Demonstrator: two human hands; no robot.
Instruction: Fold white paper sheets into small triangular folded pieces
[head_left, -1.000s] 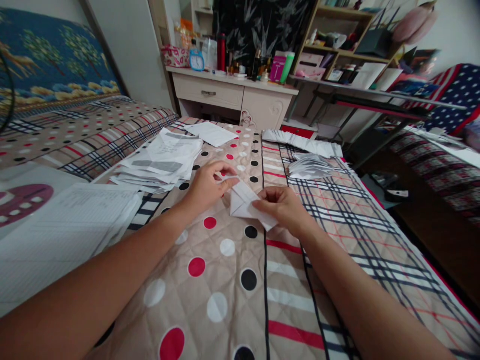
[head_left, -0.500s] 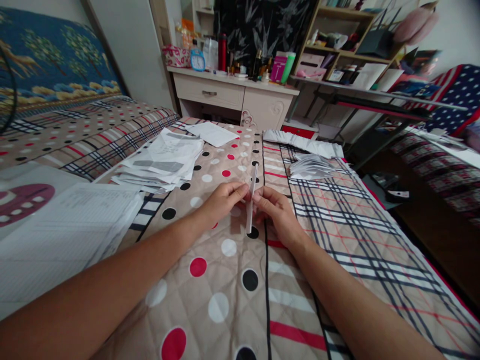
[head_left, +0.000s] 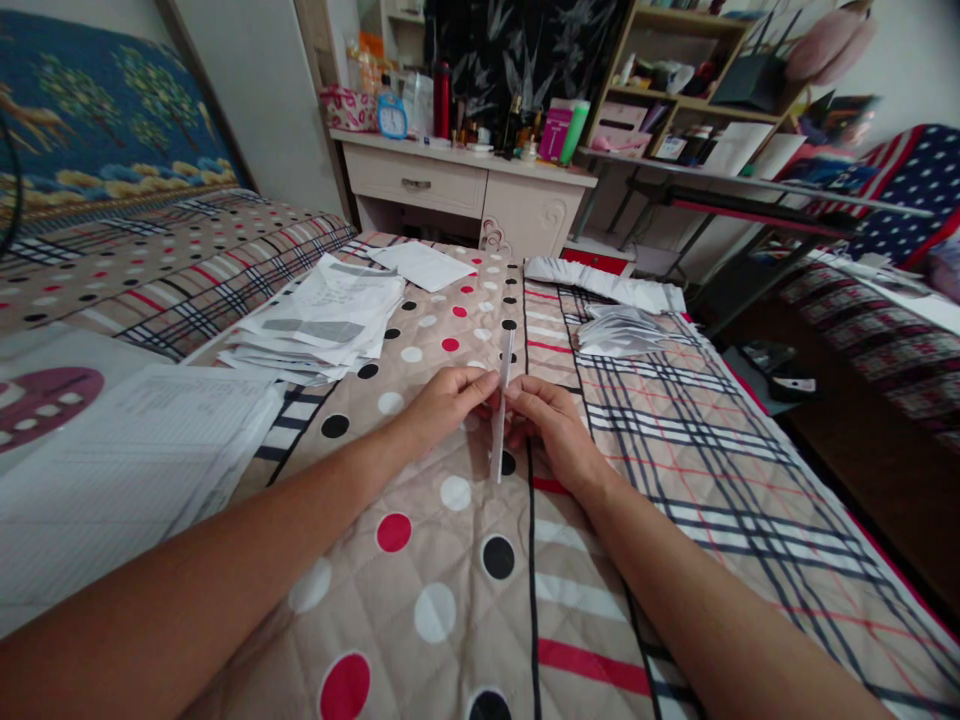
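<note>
A narrow folded strip of white paper (head_left: 497, 445) is held above the bedspread, its long edge pointing away from me. My left hand (head_left: 459, 398) pinches it from the left between thumb and fingers, near its middle. From the right, my right hand (head_left: 551, 420) grips the same strip, with its thumb on top and fingertips partly hidden beneath. The hands almost meet at the paper. Beyond my right hand lies a small pile of folded papers (head_left: 619, 332). A long pleated white paper bundle (head_left: 604, 284) rests just behind that pile.
On the left, a stack of loose printed sheets (head_left: 322, 315) lies on the bed, with a thicker pile of lined papers (head_left: 135, 470) nearer me. One white sheet (head_left: 424, 266) lies farther back. A cream dresser (head_left: 416, 185) stands beyond the dotted and plaid bedspread (head_left: 420, 660).
The paper strip has turned slightly, and its near end now reaches a little closer to me. Both hands keep their pinch in nearly the same place.
</note>
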